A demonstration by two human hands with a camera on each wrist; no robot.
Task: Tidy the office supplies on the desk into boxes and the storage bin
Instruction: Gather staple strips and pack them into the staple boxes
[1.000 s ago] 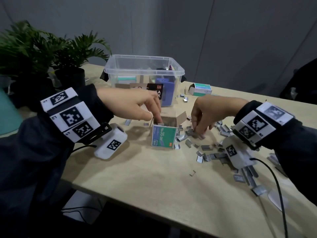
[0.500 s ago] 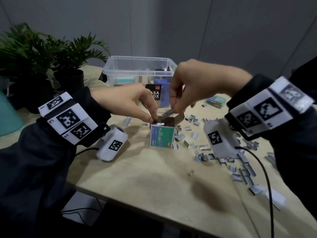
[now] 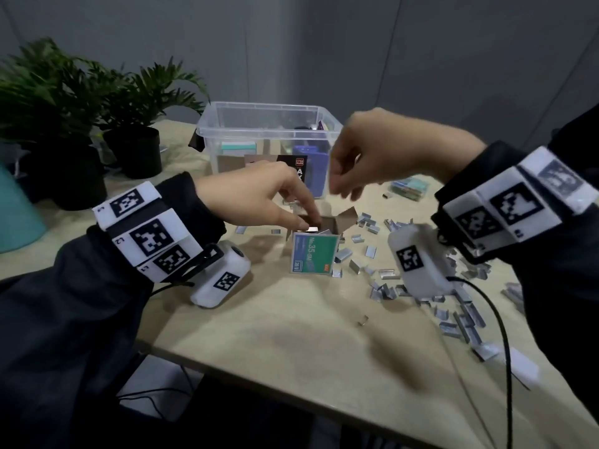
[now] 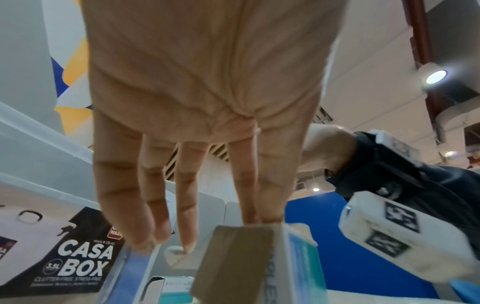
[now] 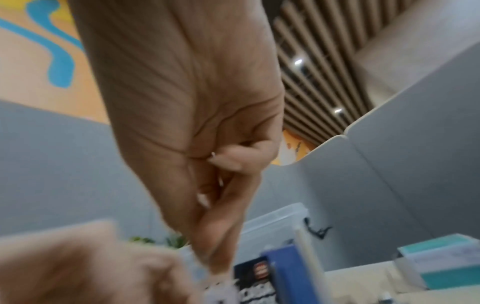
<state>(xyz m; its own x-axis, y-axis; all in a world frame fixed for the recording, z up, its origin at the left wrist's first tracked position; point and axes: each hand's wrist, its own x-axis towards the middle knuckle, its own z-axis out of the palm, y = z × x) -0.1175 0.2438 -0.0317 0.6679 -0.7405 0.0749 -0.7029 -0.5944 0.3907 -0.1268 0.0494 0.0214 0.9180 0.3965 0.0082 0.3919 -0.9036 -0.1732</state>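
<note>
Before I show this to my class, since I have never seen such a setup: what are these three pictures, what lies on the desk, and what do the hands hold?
There is no machine here: a person works with two bare hands, wearing marker-covered cuffs and a small white camera under each wrist. The wide picture comes from a head camera; the other two look along each palm.

On the pale wooden desk stands a small open green-labelled cardboard staple box, with loose silver staple strips scattered to its right. Behind it sits a clear plastic storage bin with items inside.

The left hand reaches its fingertips into the box's open top. The right hand hovers above with curled fingers; it is blurred, so I cannot tell whether it holds anything.
</note>
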